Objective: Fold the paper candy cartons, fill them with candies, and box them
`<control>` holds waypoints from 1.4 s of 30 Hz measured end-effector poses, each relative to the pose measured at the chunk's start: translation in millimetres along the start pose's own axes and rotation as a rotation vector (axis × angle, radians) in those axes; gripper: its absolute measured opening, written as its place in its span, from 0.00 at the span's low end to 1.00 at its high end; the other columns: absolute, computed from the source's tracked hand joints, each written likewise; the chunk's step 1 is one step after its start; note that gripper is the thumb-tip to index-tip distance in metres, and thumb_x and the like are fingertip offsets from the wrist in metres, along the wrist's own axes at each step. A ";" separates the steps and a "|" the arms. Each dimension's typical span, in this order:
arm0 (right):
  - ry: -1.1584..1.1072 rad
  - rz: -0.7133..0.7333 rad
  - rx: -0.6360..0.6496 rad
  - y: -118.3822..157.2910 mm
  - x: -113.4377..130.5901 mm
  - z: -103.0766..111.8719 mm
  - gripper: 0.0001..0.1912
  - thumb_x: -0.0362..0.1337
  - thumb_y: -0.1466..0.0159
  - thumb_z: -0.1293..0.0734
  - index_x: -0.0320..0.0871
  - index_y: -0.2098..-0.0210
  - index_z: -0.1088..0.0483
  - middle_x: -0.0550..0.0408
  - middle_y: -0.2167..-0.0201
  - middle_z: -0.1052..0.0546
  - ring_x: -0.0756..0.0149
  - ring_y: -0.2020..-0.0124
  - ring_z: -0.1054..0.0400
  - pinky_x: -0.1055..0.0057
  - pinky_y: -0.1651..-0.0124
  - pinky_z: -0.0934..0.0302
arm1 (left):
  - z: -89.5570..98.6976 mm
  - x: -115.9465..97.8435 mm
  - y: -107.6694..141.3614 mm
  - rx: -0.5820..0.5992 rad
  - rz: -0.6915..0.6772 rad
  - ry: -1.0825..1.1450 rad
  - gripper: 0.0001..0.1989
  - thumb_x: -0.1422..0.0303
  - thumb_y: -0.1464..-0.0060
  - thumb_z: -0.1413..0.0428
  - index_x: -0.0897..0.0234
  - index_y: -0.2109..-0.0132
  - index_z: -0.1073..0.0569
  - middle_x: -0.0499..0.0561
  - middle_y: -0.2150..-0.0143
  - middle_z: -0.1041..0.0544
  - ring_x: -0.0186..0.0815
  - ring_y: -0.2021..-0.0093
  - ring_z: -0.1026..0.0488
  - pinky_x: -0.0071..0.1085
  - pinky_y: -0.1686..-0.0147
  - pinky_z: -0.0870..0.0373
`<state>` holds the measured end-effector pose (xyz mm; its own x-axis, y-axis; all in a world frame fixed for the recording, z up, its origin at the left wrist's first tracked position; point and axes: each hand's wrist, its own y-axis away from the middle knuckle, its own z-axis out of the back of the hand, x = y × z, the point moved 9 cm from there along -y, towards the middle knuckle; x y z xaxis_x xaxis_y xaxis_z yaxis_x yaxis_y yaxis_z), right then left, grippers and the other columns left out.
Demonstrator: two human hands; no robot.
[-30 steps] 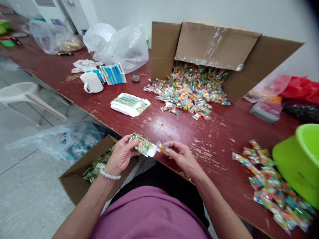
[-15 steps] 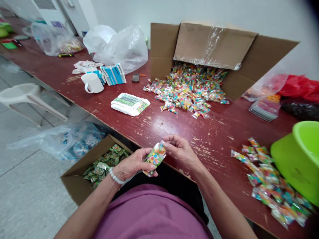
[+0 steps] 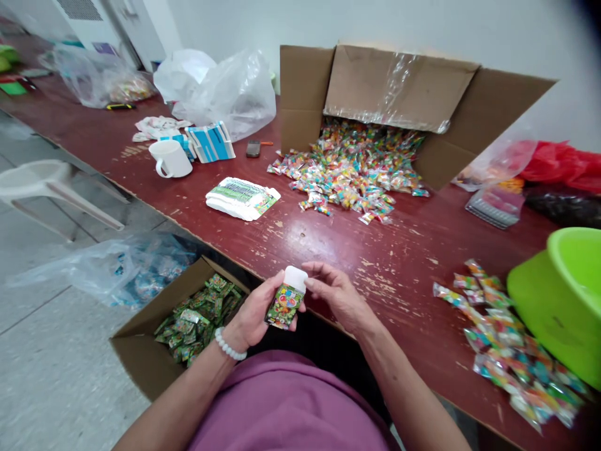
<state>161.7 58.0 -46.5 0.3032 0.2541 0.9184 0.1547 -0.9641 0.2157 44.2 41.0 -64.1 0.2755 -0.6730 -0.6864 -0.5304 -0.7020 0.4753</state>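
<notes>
My left hand (image 3: 257, 313) is closed around a small printed candy box (image 3: 285, 305), held upright just off the table's front edge. White inner flap stands up at its top. The thumb and curled fingers of my right hand (image 3: 335, 291) are at the right edge of that flap. No candy packet shows inside the box now. Beneath my left forearm, an open carton (image 3: 136, 351) holds many similar green boxes (image 3: 195, 319). Flat unfolded candy boxes (image 3: 241, 198) lie in a stack on the table in front of my hands.
A large cardboard carton (image 3: 399, 88) lies on its side, spilling wrapped candies (image 3: 352, 172) onto the red table (image 3: 375, 250). More candy packets (image 3: 504, 332) lie beside a green basin (image 3: 554, 294) at right. A white mug (image 3: 169, 158), plastic bags (image 3: 225, 91) and a stool (image 3: 40, 181) are at left.
The candy packet at the box's mouth is no longer visible. The white flap now stands up, and the box is turned more toward me. My right fingers have shifted to the flap.
</notes>
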 end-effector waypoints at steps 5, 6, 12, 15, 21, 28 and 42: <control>0.047 0.039 0.079 2.7 -7.7 -19.1 0.19 0.47 0.42 0.26 0.45 0.55 0.27 0.59 0.71 0.24 0.72 0.78 0.32 0.74 0.73 0.36 | 4.2 0.6 -0.9 -0.087 -0.074 -0.007 0.21 0.56 0.43 0.44 0.70 0.52 0.25 0.52 0.74 0.23 0.33 0.83 0.29 0.27 0.83 0.31; 0.100 0.073 0.042 3.1 -5.2 -17.2 0.17 0.47 0.41 0.27 0.44 0.57 0.26 0.59 0.73 0.24 0.72 0.78 0.32 0.74 0.74 0.36 | 4.5 -0.6 -0.8 -0.093 -0.094 -0.003 0.20 0.56 0.42 0.44 0.69 0.52 0.25 0.52 0.74 0.23 0.33 0.82 0.28 0.27 0.83 0.31; 0.343 0.272 0.099 10.0 21.8 -21.3 0.11 0.45 0.35 0.32 0.44 0.62 0.24 0.56 0.71 0.22 0.70 0.77 0.29 0.72 0.71 0.34 | -5.2 5.6 2.2 -0.017 0.068 0.136 0.24 0.49 0.40 0.49 0.67 0.56 0.26 0.54 0.74 0.22 0.37 0.83 0.27 0.32 0.83 0.28; 0.362 0.258 0.157 10.8 23.1 -24.6 0.12 0.45 0.34 0.32 0.43 0.67 0.25 0.53 0.66 0.21 0.70 0.74 0.28 0.70 0.68 0.33 | -5.4 3.2 3.3 -0.067 0.070 0.154 0.23 0.50 0.38 0.51 0.65 0.52 0.27 0.51 0.75 0.24 0.37 0.82 0.26 0.31 0.85 0.29; 0.277 0.149 0.030 3.2 8.1 -16.9 0.11 0.43 0.41 0.26 0.43 0.66 0.25 0.54 0.65 0.20 0.72 0.77 0.31 0.74 0.74 0.34 | -1.2 -2.0 0.5 -0.180 -0.065 0.007 0.21 0.54 0.39 0.47 0.65 0.49 0.25 0.49 0.76 0.24 0.32 0.82 0.29 0.25 0.85 0.32; 0.262 0.081 0.028 -1.9 1.6 -14.4 0.13 0.45 0.39 0.28 0.40 0.66 0.25 0.56 0.76 0.22 0.71 0.81 0.32 0.74 0.78 0.38 | 2.1 4.6 -1.5 -0.148 -0.028 -0.053 0.32 0.42 0.43 0.50 0.70 0.61 0.22 0.52 0.77 0.25 0.32 0.84 0.30 0.26 0.85 0.33; 1.096 0.572 0.030 24.7 -5.3 -55.3 0.41 0.36 0.50 0.24 0.44 0.40 0.42 0.40 0.45 0.30 0.46 0.47 0.33 0.49 0.49 0.34 | 19.1 5.1 -6.2 -0.261 -0.163 0.307 0.12 0.62 0.47 0.40 0.65 0.58 0.24 0.49 0.67 0.23 0.33 0.68 0.24 0.27 0.66 0.27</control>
<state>111.9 28.6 -27.7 -0.6107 -0.4151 0.6744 0.2845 -0.9098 -0.3023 33.6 46.4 -81.1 0.5857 -0.5592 -0.5868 -0.2509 -0.8134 0.5247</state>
